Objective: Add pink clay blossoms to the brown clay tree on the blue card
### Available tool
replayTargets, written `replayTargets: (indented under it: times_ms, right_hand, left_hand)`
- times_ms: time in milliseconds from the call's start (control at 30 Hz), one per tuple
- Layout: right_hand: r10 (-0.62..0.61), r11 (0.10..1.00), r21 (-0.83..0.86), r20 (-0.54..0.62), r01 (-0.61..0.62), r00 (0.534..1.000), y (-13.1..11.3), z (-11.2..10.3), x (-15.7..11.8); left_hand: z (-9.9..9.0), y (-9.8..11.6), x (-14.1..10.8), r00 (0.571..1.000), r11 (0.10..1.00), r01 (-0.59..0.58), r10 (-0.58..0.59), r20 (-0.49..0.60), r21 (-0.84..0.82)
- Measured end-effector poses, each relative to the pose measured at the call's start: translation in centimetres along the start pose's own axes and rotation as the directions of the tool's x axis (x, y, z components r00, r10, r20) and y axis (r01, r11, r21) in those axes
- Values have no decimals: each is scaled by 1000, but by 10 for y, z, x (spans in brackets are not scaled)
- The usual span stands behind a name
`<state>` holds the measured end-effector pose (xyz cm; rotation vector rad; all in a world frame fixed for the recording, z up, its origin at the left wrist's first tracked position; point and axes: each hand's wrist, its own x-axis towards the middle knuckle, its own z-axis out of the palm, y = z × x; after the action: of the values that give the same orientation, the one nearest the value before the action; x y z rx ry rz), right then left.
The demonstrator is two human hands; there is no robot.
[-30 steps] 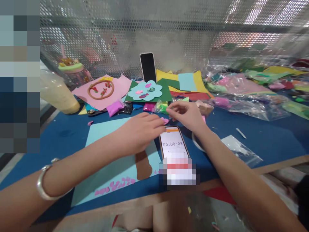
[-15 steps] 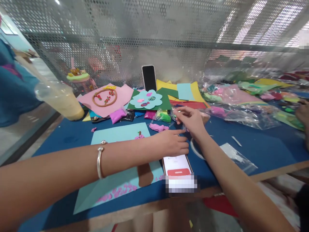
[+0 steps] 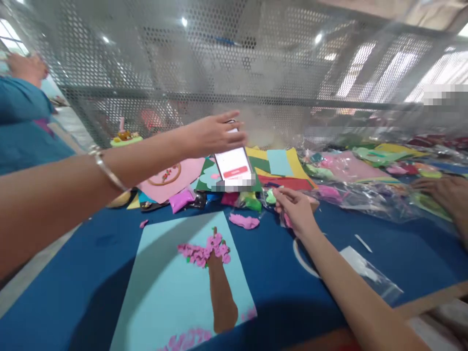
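Up at 12 o'clock, left hand [image 3: 219, 135] is now gripping the lit rectangular phone [image 3: 234, 160], uncovering the pink-and-brown clay tree [image 3: 221, 297]; can't tell right hand [image 3: 297, 210]'s grip.

1. Place: apparently a craft workshop; exact premises undetermined.
2. Blue tabletop [image 3: 285, 278] carries coloured paper [image 3: 280, 162], bagged clay-like material [image 3: 182, 199] and a raised tree picture [image 3: 223, 297].
3. Perforated metal screen [image 3: 175, 63] behind; person in blue [image 3: 25, 122] at left.

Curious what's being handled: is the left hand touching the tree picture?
Apart: in the head view, packets and table show between left hand and picture.
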<state>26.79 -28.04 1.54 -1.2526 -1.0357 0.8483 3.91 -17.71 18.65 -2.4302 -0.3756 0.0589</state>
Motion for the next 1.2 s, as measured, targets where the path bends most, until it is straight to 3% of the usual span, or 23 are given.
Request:
replayTargets:
  times_ms: [100,200,333,533,733,1000,1100,1200]
  right_hand:
    - [0,1000,-12,26,0,1000,1,1,0]
    - [8,1000,-12,40,-7,999,3,3,-1]
    - [31,993,-113,111,-19,993,3,6,-7]
    - [-8,961,-272,170,55,985,0,8,-16]
    - [-37,862,-471,311,188,950,-5,8,-22]
    - [-82,751,-564,435,343,896,0,13,-30]
    - [-95,704,-586,481,400,872,3,13,-30]
    - [-95,682,-597,501,422,861,5,12,-30]
  left_hand:
    - [42,-54,0,997,990,52,-60,58,131]
    - [86,-86,3,985,976,151,-162,56,158]
    - [132,-99,6,962,963,270,-270,-25,-28]
    - [174,-100,14,971,962,227,-235,-40,-155]
    - [192,-103,22,985,969,167,-172,-7,-183]
    - [183,-98,9,986,972,164,-167,-7,-171]
    - [179,-95,1,977,968,203,-210,-41,-145]
    - [174,-89,-7,941,943,309,-322,-105,-124]
